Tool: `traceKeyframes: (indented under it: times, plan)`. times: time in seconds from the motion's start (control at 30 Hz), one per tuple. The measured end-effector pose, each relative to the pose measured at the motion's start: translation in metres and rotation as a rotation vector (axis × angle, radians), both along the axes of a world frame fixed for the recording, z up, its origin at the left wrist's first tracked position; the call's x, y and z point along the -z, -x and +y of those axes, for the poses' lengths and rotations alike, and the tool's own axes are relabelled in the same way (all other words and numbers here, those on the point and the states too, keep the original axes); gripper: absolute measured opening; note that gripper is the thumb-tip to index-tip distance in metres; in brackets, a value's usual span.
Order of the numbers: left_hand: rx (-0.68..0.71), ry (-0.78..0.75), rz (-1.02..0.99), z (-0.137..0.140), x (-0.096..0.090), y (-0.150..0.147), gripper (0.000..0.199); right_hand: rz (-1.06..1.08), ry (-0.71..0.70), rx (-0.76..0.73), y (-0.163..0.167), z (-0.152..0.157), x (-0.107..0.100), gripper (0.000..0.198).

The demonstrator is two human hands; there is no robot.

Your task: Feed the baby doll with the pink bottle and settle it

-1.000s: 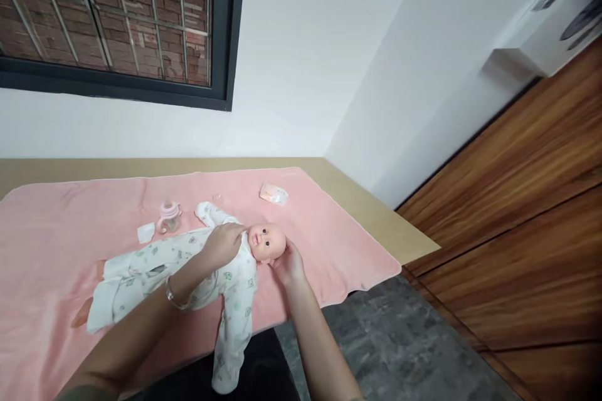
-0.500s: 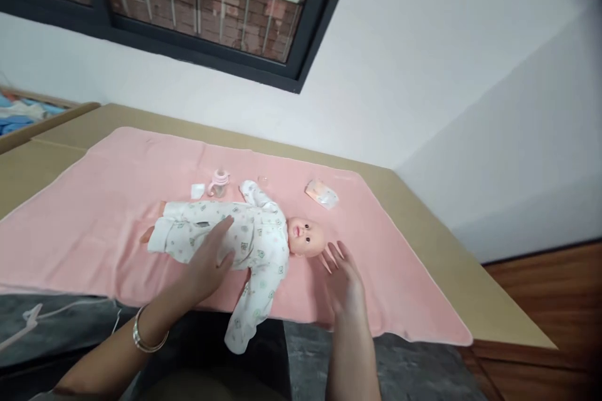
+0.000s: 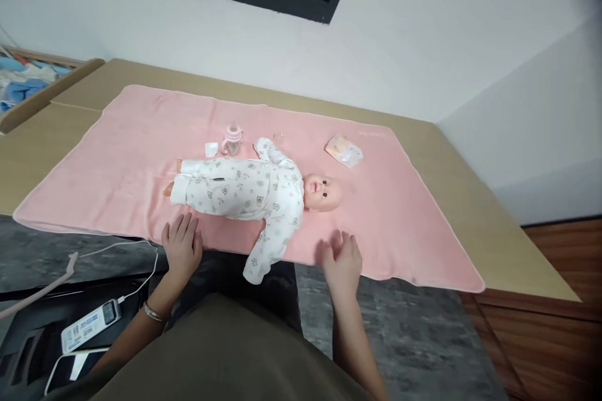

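Note:
A baby doll in a white printed sleepsuit lies on its back on a pink blanket, head to the right. One sleeve hangs over the blanket's near edge. My left hand rests flat on the near edge of the blanket, just below the doll's legs, fingers apart and holding nothing. My right hand lies on the near edge below the doll's head, fingers spread and empty. Neither hand touches the doll.
A small pink baby bottle and a white square item sit behind the doll. A crumpled packet lies at the back right. The tan tabletop meets white walls. A phone, cable and white device lie lower left.
Both hands have let go of the doll and pulled back to the blanket's near edge. The view has tilted down and shifted left.

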State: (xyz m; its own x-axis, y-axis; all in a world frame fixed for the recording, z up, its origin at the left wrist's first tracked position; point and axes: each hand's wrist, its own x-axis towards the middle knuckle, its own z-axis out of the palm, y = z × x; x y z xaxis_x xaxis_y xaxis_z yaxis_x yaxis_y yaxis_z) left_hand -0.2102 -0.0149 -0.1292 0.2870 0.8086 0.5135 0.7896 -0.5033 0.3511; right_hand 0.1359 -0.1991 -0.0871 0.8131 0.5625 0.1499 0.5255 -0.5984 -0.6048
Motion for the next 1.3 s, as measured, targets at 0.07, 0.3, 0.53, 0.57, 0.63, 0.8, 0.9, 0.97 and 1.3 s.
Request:
traceKeyframes:
  times: [0.07,0.3,0.53,0.57,0.63,0.8,0.9,0.97,1.3]
  plan:
    - [0.012,-0.064,0.011,0.004,0.011,0.002,0.036,-0.117,0.139,0.032,0.008,0.004,0.010,0.064]
    - [-0.015,-0.128,-0.066,0.018,0.035,0.004,0.033,-0.320,-0.066,0.070,0.007,0.005,0.060,0.048]
    - [-0.043,-0.117,-0.127,0.021,0.045,0.001,0.032,-0.288,-0.233,0.052,-0.010,-0.007,0.101,0.047]
    - [-0.048,-0.114,-0.140,0.022,0.046,0.001,0.032,-0.275,-0.236,0.065,-0.010,-0.007,0.103,0.047]
    - [-0.060,-0.121,-0.171,0.024,0.049,0.000,0.032,-0.267,-0.233,0.069,-0.008,-0.006,0.103,0.048]
    - [-0.062,-0.180,-0.171,0.028,0.055,-0.001,0.032,-0.260,-0.199,0.047,-0.002,-0.008,0.096,0.050]
    - [-0.043,-0.184,-0.156,0.028,0.053,0.000,0.031,-0.173,-0.265,0.062,0.001,-0.012,0.094,0.050]
    - [-0.043,-0.146,-0.158,0.027,0.051,0.000,0.031,-0.155,-0.323,0.056,0.002,-0.015,0.095,0.048]
    - [-0.007,-0.040,-0.122,0.012,0.027,-0.001,0.032,-0.395,-0.173,0.093,-0.048,-0.047,0.101,0.057]
